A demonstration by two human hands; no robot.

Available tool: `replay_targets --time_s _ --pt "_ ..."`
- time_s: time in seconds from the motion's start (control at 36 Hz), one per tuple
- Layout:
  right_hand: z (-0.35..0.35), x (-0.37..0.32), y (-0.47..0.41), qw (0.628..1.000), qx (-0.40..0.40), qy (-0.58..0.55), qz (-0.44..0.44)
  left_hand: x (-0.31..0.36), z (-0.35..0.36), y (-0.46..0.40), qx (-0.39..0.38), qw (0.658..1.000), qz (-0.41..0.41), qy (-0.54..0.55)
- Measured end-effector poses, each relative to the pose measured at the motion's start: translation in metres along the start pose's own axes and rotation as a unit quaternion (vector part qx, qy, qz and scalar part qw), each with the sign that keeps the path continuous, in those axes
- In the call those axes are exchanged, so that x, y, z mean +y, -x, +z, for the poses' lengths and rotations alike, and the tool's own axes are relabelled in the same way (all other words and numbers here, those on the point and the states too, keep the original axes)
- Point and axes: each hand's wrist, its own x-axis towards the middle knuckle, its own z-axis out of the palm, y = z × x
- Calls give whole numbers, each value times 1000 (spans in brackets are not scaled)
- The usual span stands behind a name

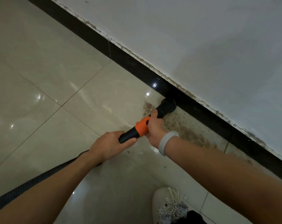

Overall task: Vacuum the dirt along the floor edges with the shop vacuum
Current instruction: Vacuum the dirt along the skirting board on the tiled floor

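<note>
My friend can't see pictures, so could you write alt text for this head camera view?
Two hands hold a black and orange vacuum nozzle against a black baseboard, over brown dirt on cream floor tiles. The left hand grips the rear, the right hand the orange collar.

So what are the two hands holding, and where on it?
Both grip the vacuum nozzle. The left hand holds the black tube behind the orange collar; the right hand holds it at the collar, nearer the round mouth.
</note>
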Motion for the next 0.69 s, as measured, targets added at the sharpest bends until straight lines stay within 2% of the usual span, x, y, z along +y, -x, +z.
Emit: replay_targets --time_s 0.22,0.31,0.39,0.47,0.69 --pt "-5 -2 0 998 45 32 -3 5 1 -3 -61 991 -17 119" --pt "0 -6 6 1000 17 18 -4 5 -7 0 -71 976 -40 200" --pt "20 -4 12 1000 -30 -5 0 -8 -17 10 -46 968 -50 240" --pt "50 7 21 997 -76 -14 10 -29 -29 24 -11 970 -53 237" --pt "120 54 56 992 -116 14 47 -105 -64 64 67 986 -92 126"
